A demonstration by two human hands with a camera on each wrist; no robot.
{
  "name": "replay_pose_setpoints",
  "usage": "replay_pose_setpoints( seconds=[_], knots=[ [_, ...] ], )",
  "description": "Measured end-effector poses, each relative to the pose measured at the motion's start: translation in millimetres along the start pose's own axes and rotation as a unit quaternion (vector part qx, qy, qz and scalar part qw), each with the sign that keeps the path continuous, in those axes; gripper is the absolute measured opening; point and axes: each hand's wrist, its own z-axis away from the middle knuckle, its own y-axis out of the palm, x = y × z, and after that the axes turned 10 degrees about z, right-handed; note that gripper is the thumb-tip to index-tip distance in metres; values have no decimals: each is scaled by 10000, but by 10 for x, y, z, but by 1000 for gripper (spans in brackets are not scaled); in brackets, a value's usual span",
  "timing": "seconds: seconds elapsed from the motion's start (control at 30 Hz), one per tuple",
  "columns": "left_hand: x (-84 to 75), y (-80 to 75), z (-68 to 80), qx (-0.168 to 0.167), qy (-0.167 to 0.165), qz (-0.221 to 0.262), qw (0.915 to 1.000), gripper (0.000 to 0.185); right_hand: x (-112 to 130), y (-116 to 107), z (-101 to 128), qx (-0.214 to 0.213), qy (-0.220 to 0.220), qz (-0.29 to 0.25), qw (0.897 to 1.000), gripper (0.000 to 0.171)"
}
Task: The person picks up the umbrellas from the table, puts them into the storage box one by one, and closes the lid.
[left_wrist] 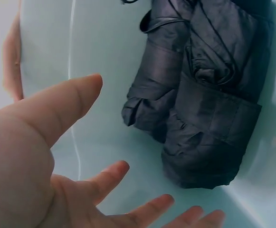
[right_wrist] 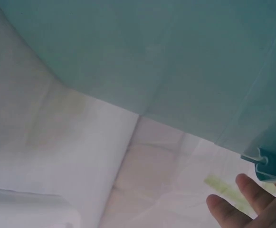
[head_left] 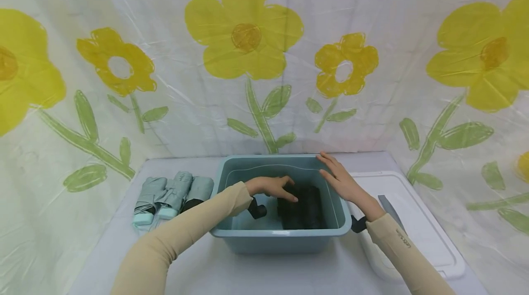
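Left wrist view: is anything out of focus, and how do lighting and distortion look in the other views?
Left wrist view: the left hand looms soft and blurred up close, while the dark folded umbrella stays sharp. Head view: even light, wide-angle bending at the edges, soft shadow inside the blue tub. Right wrist view: hazy and low in contrast, the fingertips cropped at the corner.

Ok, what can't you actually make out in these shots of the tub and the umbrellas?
- Head view: the near part of the tub floor, hidden by its front wall.
- Head view: whether the left hand touches the dark folded umbrellas; too small.
- Left wrist view: the umbrellas' upper ends, cut off by the top edge.
- Right wrist view: most of the right hand, cut off at the corner.
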Motion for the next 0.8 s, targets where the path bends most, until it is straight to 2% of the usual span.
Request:
replay_pose_setpoints(
  seconds=[0.27, 0.53, 0.63, 0.8],
  knots=[
    [-44, -44, 103, 136, 231, -236, 9994, 65, 5, 0, 3, -15, -23, 4, 10000, 51],
    [-90, -131, 239, 269, 628, 119, 9976, 65, -2, -8, 2, 29, 19, 2, 10000, 51],
    [-73, -161, 262, 227, 778, 166, 9966, 62, -5, -9, 0, 28, 9, -3, 10000, 51],
    [-71, -208, 349, 70, 818, 176, 9965, 60, -10, -1, 1, 36, 11, -3, 10000, 51]
  ],
)
